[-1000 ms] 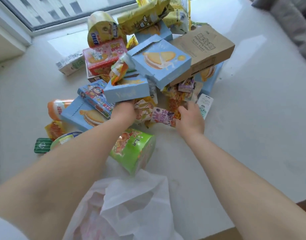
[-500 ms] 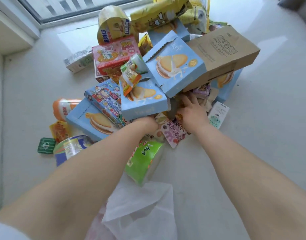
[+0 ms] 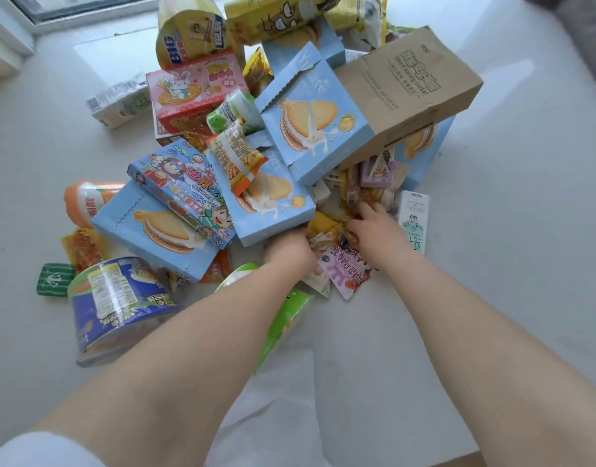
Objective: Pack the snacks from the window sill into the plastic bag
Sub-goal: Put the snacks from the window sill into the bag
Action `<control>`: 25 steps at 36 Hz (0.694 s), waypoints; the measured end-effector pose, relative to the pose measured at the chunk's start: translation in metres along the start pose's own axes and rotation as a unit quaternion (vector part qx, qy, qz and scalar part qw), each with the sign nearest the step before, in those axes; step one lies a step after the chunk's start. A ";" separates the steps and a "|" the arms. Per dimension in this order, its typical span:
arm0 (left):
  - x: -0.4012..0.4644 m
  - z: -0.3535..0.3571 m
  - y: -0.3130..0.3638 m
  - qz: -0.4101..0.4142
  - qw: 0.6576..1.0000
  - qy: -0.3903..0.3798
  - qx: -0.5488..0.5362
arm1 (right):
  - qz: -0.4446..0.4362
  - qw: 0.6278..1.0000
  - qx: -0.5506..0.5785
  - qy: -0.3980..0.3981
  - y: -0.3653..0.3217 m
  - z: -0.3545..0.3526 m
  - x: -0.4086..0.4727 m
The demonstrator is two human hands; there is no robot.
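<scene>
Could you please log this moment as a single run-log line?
phase: gathering | left hand: under blue box edge, grip hidden | right hand: in small packets | bag: near, flat

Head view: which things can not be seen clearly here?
- Left hand fingers: tucked under a blue box; grip unknown.
- Right hand fingertips: buried among small packets.
- Green cup: mostly behind the left forearm.
- Plastic bag: cut off by the bottom edge.

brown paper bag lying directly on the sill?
No, the brown paper bag rests on top of the pile, propped on a light blue biscuit box.
</scene>
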State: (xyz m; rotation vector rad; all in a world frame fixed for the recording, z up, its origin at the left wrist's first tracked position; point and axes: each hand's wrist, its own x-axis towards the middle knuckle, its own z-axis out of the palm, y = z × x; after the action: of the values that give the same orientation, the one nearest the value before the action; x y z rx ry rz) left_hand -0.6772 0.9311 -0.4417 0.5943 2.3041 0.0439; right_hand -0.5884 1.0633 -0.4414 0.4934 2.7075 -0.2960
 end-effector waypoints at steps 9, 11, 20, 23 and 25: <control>-0.017 0.026 0.013 0.080 0.992 0.066 -0.071 | 0.018 1.000 0.018 -0.014 0.016 0.003 -0.023; -0.018 0.025 0.015 0.078 0.991 0.067 -0.089 | 0.026 0.999 0.042 0.001 0.017 0.006 -0.026; -0.013 0.019 0.014 0.046 0.985 0.051 -0.156 | 0.030 0.997 0.049 0.049 0.019 0.010 -0.025; -0.014 0.018 0.014 0.027 0.981 0.043 -0.188 | 0.050 0.995 0.075 0.042 0.020 0.004 -0.021; -0.014 0.018 0.013 0.018 0.981 0.043 -0.188 | 0.054 0.994 0.090 0.029 0.019 0.001 -0.017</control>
State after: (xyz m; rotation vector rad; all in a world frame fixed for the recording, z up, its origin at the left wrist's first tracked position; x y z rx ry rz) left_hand -0.6511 0.9342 -0.4423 0.4445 2.2853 0.5211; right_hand -0.5661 1.0758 -0.4384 0.7081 2.7106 -0.5064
